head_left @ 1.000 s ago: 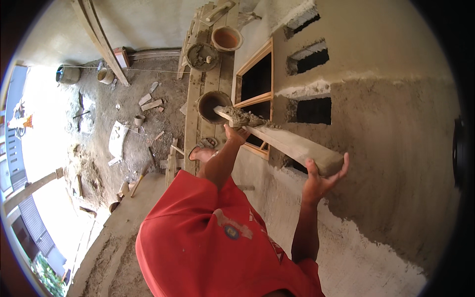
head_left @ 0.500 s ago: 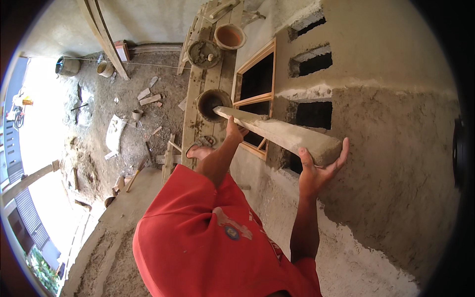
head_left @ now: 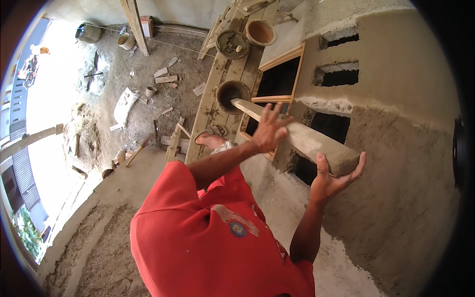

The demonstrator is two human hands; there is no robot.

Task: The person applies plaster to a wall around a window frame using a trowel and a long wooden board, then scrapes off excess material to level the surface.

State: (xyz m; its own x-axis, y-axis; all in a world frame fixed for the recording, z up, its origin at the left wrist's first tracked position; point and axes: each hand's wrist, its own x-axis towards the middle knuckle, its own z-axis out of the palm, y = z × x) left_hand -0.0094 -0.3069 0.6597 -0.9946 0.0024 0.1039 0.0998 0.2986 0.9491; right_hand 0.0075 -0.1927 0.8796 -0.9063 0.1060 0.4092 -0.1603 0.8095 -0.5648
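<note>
A long, pale, mortar-smeared wooden board [head_left: 316, 141] slants across the view, its far tip over the mouth of a round bucket [head_left: 223, 94]. My right hand [head_left: 332, 184] supports the board's near end, thumb on one side and fingers round the other. Over the middle of the board is my left hand [head_left: 268, 129], its fingers spread and slightly blurred. Whether its palm touches the board I cannot tell. Beyond the board, a wooden window frame [head_left: 282, 98] is set in the partly plastered wall [head_left: 396, 128].
Planks form a narrow scaffold [head_left: 210, 106], where my foot [head_left: 210, 140] stands. Farther along it are a mortar-filled basin [head_left: 231, 43] and a reddish-brown bowl [head_left: 261, 32]. Rubble and a white sack [head_left: 126, 106] lie on the ground at left. Dark rectangular openings [head_left: 330, 127] pierce the wall.
My left hand has let go of the board's edge and moved right, over its middle, with fingers spread. My right hand keeps the near end. The whole view has shifted somewhat.
</note>
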